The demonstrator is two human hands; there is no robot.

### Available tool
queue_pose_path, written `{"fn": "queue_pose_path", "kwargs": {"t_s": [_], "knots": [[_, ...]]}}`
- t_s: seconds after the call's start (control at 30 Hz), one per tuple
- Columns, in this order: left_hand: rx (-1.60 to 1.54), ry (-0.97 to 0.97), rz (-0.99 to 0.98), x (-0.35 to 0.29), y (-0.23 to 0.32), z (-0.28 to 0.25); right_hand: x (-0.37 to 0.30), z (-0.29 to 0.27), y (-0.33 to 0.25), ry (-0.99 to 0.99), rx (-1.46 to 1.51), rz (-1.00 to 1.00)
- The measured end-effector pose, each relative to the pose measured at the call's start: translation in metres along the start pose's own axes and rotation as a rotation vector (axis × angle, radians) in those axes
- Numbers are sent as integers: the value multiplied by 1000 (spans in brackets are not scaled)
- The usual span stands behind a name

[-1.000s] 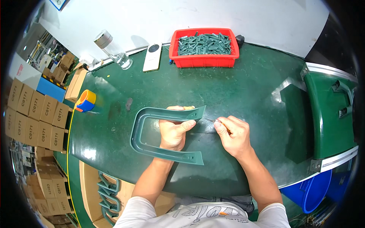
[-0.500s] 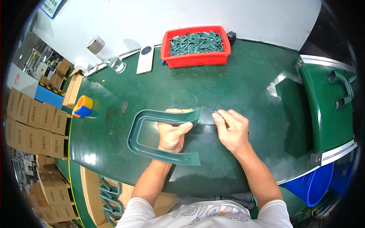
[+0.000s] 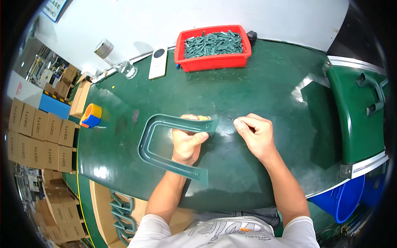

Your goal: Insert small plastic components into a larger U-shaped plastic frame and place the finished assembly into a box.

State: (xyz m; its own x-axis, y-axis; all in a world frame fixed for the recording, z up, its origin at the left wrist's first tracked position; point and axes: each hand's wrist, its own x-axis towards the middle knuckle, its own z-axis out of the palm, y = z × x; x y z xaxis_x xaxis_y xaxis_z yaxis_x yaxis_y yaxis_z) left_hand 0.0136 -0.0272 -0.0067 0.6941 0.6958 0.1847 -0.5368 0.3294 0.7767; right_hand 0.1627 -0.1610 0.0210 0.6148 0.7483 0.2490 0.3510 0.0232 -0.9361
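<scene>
A green U-shaped plastic handle (image 3: 142, 140) hangs over the middle of the table, its two ends pointing right. My left hand (image 3: 187, 142) is closed on its upper arm near the end, thumb in front and fingers behind. A small yellow patch (image 3: 203, 118) shows at the fingers behind that arm; what it is I cannot tell. Just right of the handle's end, my right hand (image 3: 256, 134) is closed in a pinch. Something thin and dark shows at its fingertips, too small to name.
A red bin (image 3: 215, 64) of small green pieces stands at the back, beside a white phone-like device (image 3: 158, 64) and a glass bottle (image 3: 126, 69). Tape rolls (image 3: 92, 115) sit left. A metal-edged green panel (image 3: 355, 115) is right; a carton of handles (image 3: 123, 215) lies below.
The handle has tilted a little, its lower arm swinging down and to the left. My right hand has shifted slightly to the right, its pinch kept.
</scene>
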Motion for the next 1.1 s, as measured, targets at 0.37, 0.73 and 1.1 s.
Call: {"fn": "queue_pose_path", "kwargs": {"t_s": [0.37,0.73,1.1], "knots": [[71,144,50,19,19,-32,-5,9,-6,-59,-89,-211],[-221,176,-318,16,1,-43,-20,31,-31,-129,-214,-358],[-11,264,-482,14,11,-23,-5,24,-73,-149,-506,-317]]}}
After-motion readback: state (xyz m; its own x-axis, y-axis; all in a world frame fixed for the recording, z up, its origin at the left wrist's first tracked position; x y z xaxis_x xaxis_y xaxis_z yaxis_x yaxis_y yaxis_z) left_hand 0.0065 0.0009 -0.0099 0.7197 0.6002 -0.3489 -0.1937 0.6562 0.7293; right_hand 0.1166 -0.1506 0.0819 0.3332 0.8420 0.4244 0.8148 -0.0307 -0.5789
